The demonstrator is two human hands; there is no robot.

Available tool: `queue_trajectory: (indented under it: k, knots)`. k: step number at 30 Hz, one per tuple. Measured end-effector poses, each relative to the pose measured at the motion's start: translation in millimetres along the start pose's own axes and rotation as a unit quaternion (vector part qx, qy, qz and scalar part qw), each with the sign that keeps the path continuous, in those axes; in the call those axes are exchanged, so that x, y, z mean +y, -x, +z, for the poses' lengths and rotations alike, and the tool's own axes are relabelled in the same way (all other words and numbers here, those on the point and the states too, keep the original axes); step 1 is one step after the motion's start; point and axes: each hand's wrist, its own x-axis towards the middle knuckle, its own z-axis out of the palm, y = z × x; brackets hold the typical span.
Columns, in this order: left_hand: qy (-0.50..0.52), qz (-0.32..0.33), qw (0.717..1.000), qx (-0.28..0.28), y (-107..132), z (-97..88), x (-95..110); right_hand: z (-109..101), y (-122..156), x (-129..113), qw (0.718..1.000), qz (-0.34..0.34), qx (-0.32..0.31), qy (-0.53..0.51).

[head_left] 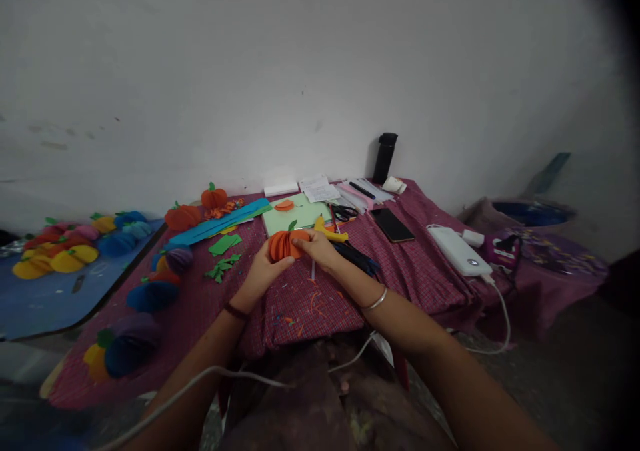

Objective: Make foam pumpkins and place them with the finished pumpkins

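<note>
Between my two hands is an orange paper pumpkin (285, 246) made of fanned folds, with a green leaf or stem on top. My left hand (264, 268) grips its left side, thumb along the lower edge. On the right side, my right hand (317, 248) closes on the folds with its fingers. Just behind the pumpkin lies a pale green board (290, 216) with an orange paper piece (285, 205) on it. A yellow glue gun (330, 230) is close to my right hand. Green paper cut-outs (221, 268) are scattered to the left.
Finished paper pumpkins (75, 258) crowd a blue table at left; more line the cloth's left edge. Blue paper strips (225, 221), scissors (343, 212), a phone (393, 224), a black bottle (385, 158) and a white power bank (457, 250) with a cable lie around. Behind is a wall.
</note>
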Motion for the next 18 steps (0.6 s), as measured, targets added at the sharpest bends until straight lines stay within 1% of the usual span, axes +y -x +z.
queue_trajectory:
  k: [4, 6, 8, 11, 15, 18]
  knots:
    - [-0.006, 0.007, 1.000, 0.000, 0.1, 0.1, 1.6, 0.0, -0.3, -0.6, 1.000, -0.005, 0.005, 0.021]
    - [0.002, 0.003, 1.000, -0.010, 0.1, -0.6, -0.4, -0.2, -0.4, -0.3, 1.000, 0.001, -0.001, 0.013]
    - [0.031, -0.019, 0.999, -0.026, 0.1, -1.7, -3.2, -0.5, -0.3, 0.0, 1.000, 0.017, -0.007, -0.016]
    - [0.111, -0.060, 0.991, -0.044, 0.1, -3.1, -5.4, -0.5, 0.6, -0.6, 0.996, 0.040, -0.021, -0.079]
    - [0.190, -0.090, 0.977, -0.036, 0.5, -2.8, -1.8, 0.3, 2.5, -2.9, 0.989, 0.044, -0.054, -0.131]
    - [0.184, -0.087, 0.979, -0.014, 0.7, -1.8, 1.0, 1.5, 2.8, -2.1, 0.986, 0.056, -0.055, -0.148]
